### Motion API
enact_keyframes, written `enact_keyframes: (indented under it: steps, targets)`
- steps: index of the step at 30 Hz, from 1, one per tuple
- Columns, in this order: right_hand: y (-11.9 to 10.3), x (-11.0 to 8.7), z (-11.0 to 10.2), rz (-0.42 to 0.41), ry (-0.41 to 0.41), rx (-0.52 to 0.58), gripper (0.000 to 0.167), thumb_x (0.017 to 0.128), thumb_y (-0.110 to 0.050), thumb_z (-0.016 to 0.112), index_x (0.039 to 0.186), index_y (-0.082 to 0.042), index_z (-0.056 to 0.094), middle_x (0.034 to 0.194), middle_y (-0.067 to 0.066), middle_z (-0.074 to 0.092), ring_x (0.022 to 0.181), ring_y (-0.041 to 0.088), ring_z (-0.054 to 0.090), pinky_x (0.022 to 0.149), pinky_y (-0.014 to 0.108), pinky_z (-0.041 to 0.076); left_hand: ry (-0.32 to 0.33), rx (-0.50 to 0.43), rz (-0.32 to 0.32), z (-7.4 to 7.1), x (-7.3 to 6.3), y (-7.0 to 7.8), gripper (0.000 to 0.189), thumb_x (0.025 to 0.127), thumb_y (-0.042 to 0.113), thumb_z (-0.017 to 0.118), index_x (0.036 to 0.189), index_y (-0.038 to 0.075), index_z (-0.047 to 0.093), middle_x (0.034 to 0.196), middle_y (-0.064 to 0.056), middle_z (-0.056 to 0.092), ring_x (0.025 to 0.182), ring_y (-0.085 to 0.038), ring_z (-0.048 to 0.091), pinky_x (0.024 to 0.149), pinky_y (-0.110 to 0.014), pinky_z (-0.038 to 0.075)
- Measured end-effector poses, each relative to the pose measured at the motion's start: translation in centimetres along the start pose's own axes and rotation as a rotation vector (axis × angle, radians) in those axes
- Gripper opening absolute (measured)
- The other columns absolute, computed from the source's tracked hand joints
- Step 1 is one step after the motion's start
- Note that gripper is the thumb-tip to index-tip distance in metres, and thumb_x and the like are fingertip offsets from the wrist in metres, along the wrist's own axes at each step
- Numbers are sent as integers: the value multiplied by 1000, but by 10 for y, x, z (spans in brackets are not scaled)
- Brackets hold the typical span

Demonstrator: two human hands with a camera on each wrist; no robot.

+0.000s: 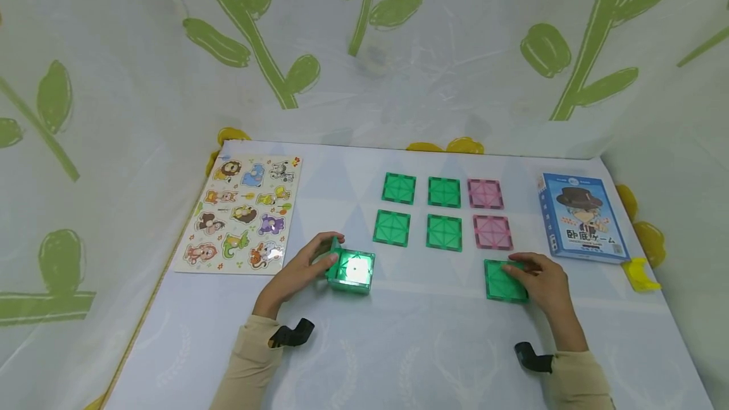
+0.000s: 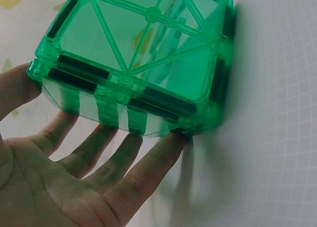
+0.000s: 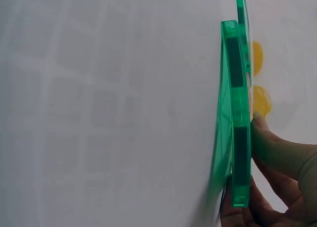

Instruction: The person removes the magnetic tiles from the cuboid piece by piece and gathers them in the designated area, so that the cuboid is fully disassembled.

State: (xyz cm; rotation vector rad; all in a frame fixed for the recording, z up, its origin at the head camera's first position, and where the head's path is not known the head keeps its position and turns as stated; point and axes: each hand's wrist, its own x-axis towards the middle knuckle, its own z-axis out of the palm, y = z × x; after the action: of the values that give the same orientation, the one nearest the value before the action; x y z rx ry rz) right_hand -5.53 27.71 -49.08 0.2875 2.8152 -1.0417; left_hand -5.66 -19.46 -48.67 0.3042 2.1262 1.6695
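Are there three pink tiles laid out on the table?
No, the head view shows only two pink tiles, one behind the other, to the right of four green tiles on the table.

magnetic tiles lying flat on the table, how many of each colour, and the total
Green translucent square magnetic tiles: 5, counting the one under the right hand
Pink translucent square magnetic tiles: 2
Total: 7 flat tiles
Not counted: the green tile box that the left hand holds.
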Motion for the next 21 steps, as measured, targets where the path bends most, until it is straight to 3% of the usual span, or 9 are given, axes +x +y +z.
enact_keyframes:
  steps: [6,13,21]
  targets:
    - [-4,-1,2,-16,11,-2,36,94,-23,72,122,0,68,122,27,64,108,41,61,92,54,53,0,-6,3,0,0,0,47,105,27,50,150,18,36,159,-13,38,155,-38,22,118,-64,32]
    - [-3,0,3,-28,28,-11,35,92,-20,74,121,-1,69,120,25,65,108,39,63,86,41,55,0,-8,5,0,0,0,47,105,27,50,149,19,36,159,-13,37,155,-37,21,118,-64,32]
    - [-8,-2,-7,-18,-39,-19,44,97,-31,67,128,1,63,126,28,62,113,45,59,92,57,53,2,0,-25,0,-1,2,47,105,30,50,149,21,37,162,-13,32,156,-37,17,117,-63,35]
